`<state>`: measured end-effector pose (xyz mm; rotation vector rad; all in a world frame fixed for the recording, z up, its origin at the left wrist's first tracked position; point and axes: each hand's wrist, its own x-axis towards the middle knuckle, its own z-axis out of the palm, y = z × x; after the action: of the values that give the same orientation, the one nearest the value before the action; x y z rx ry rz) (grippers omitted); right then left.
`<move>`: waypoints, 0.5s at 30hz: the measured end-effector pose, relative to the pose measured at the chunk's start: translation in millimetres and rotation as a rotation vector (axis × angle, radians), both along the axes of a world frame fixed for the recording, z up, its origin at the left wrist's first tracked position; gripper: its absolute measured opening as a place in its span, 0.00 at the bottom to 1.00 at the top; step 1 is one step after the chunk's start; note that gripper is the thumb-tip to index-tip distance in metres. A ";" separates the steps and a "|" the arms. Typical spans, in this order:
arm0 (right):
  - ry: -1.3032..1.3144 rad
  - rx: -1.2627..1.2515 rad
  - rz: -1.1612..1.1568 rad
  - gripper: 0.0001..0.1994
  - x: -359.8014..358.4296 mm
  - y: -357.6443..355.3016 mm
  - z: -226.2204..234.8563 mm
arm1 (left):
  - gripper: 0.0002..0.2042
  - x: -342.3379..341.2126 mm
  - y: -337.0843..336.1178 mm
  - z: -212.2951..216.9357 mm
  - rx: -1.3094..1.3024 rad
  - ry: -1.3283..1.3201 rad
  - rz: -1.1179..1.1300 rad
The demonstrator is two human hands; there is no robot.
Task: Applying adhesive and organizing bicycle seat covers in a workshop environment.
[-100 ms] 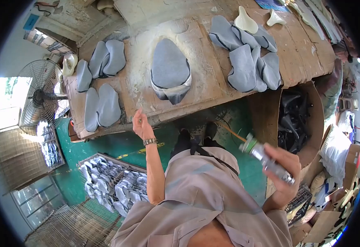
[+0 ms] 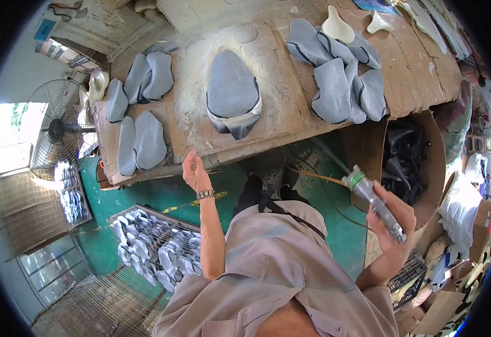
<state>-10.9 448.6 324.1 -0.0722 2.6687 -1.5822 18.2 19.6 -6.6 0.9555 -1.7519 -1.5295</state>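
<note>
On the right of the frame, the right hand [image 2: 400,214] grips a metal tool [image 2: 370,196]. At the centre, the left hand [image 2: 196,174] is half curled; whether it holds something, I cannot tell. A grey saddle [image 2: 233,84] lies upper centre on the bench [image 2: 284,119].

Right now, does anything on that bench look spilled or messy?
Yes: pale residue is smeared over the cardboard around the middle saddle. It looks odd because the cardboard by the grey pieces at right is much browner. I can't tell what it is.
</note>
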 end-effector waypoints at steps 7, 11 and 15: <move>-0.009 0.021 0.151 0.26 -7.8 27.2 -21.0 | 0.12 34.9 6.9 -10.2 -0.043 -0.063 -0.027; -0.088 -0.010 0.202 0.27 -9.9 10.4 -17.4 | 0.12 41.7 0.4 -19.9 -0.008 -0.093 -0.056; -0.158 -0.118 0.210 0.28 -11.9 -39.9 -42.0 | 0.12 31.5 -1.1 7.2 0.202 -0.098 -0.385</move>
<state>-22.8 408.7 282.1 -0.2136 2.3621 -1.6044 49.8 18.6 0.6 0.8316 -1.9627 -1.9620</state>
